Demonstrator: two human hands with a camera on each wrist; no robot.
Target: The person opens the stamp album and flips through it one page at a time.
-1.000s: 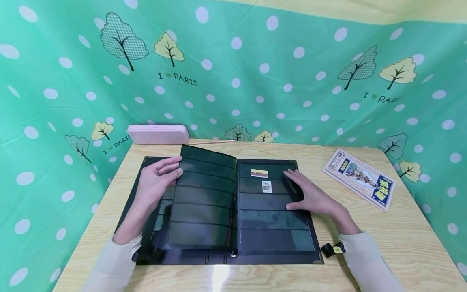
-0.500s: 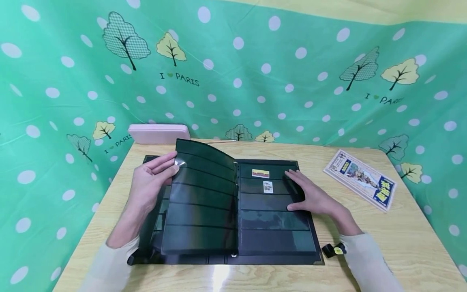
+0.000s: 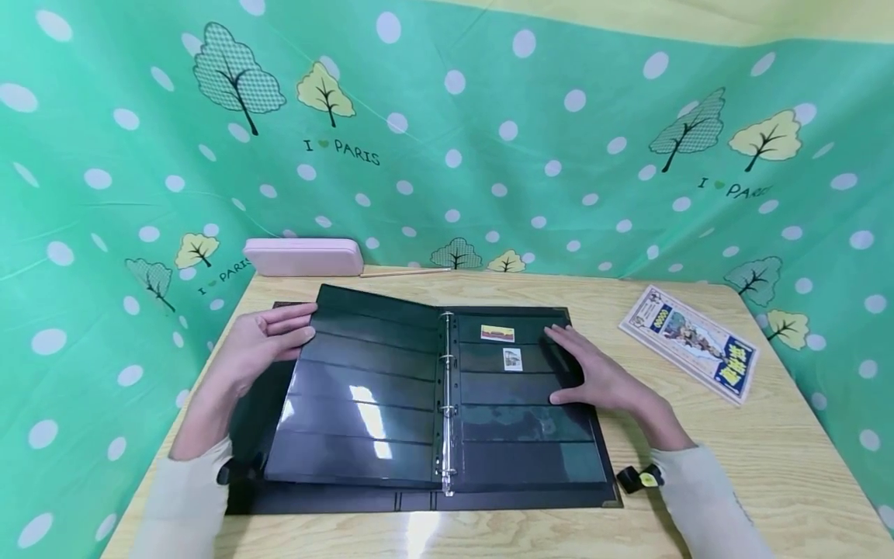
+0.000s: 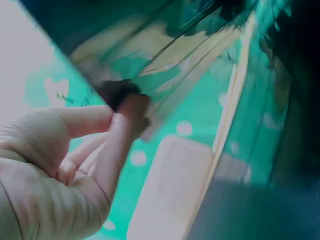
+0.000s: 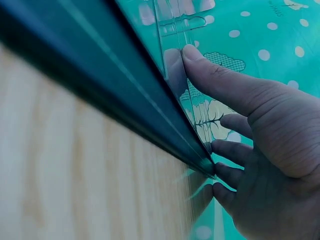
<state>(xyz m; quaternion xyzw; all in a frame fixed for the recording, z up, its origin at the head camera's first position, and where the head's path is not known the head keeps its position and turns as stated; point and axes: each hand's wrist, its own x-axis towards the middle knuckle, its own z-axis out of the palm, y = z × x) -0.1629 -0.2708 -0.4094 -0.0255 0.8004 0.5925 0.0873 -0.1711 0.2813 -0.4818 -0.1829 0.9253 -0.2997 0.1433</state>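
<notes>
A black stamp album with ring binding [image 3: 448, 404] lies spread on the table in the head view. My left hand [image 3: 244, 353] pinches the outer upper edge of a dark pocket page [image 3: 370, 365], which is lifted and slopes leftward over the left side. In the left wrist view the thumb and a finger meet at the edge of that page [image 4: 45, 22]. My right hand [image 3: 594, 376] rests with spread fingers on the outer edge of the right page [image 3: 517, 466]. That page carries a red-and-yellow stamp [image 3: 497, 334] and a small pale stamp [image 3: 513, 359].
At the back left stands a pink case [image 3: 303, 258], with a thin stick [image 3: 405, 272] lying beside it. A pale printed booklet [image 3: 691, 341] lies to the right on the wooden table [image 3: 782, 481]. A green dotted cloth [image 3: 447, 155] hangs behind and at the sides.
My left hand has moved left and drawn the pocket page leftward and down, so the metal rings now show. My right hand has stayed in place.
</notes>
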